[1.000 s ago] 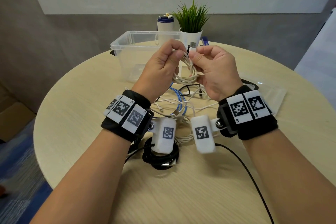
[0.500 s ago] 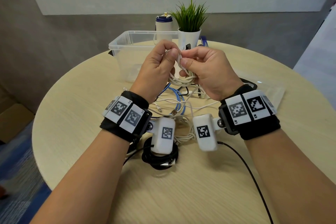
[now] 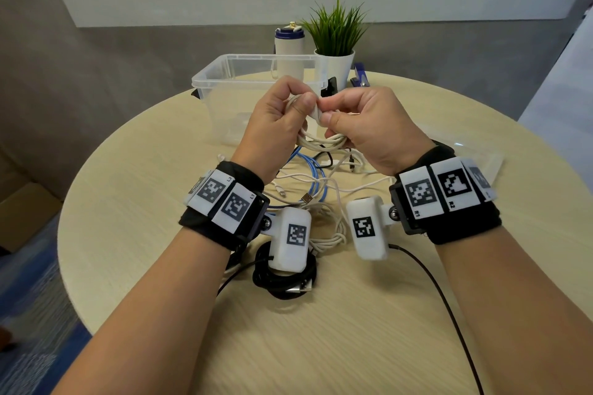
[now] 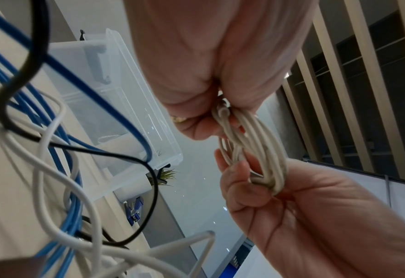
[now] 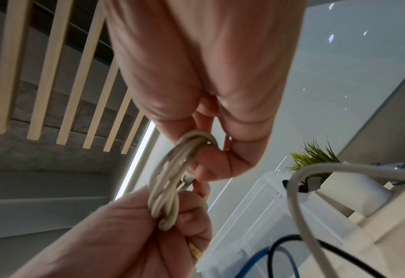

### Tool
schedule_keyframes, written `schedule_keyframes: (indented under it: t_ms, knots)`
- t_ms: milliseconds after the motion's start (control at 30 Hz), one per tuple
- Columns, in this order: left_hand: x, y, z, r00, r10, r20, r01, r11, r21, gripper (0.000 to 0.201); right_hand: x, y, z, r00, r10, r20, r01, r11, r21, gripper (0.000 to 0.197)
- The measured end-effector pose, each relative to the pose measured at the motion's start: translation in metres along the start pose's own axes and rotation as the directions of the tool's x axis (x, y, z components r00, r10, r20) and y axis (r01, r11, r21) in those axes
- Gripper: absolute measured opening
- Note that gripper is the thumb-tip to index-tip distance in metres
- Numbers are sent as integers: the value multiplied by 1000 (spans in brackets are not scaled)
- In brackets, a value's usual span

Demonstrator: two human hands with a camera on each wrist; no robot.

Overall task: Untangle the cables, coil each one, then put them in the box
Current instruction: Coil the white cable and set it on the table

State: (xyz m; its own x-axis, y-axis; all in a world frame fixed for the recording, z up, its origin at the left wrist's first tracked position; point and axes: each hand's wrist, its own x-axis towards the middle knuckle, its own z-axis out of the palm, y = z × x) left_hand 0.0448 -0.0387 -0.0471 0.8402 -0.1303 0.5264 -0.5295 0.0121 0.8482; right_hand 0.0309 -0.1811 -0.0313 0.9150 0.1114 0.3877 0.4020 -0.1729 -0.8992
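Note:
A coiled off-white cable [image 3: 321, 138] hangs between both hands above the table, in front of the clear plastic box [image 3: 224, 74]. My left hand [image 3: 282, 112] grips one side of the coil [image 4: 251, 143]. My right hand [image 3: 362, 119] pinches the cable's end at the top of the coil [image 5: 173, 178] and also holds its loops. Below the hands lies a tangle of white cables [image 3: 324, 224], a blue cable [image 3: 316, 173] and a thin black cable [image 3: 325, 155]. A coiled black cable [image 3: 285, 282] lies near my left wrist.
A potted plant [image 3: 335, 42], a white bottle with a blue lid [image 3: 289, 48] and a blue stapler [image 3: 361, 77] stand behind the box. A clear box lid [image 3: 481, 157] lies at the right. A black wire [image 3: 449, 314] runs off the table's near edge.
The right hand has brought the cable's plug end down from above the coil to its top, close against the left hand's fingers. Both hands sit slightly lower and closer together.

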Motion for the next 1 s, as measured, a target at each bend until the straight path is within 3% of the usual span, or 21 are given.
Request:
schedule_keyframes:
  t_ms: [333,767,1000]
  knots:
    - [-2,1,-1,999,-35,21,34,999,8,18,2,1,-6,996,91,26,-89,994,-61,6]
    - [-4,4,0,994,-95,60,92,994,61,18,-1,-2,-11,987,117,109,-88,965,-246,18]
    - [-3,3,-1,992,-89,86,86,995,44,9,0,0,-14,977,135,166,-82,952,-295,13]
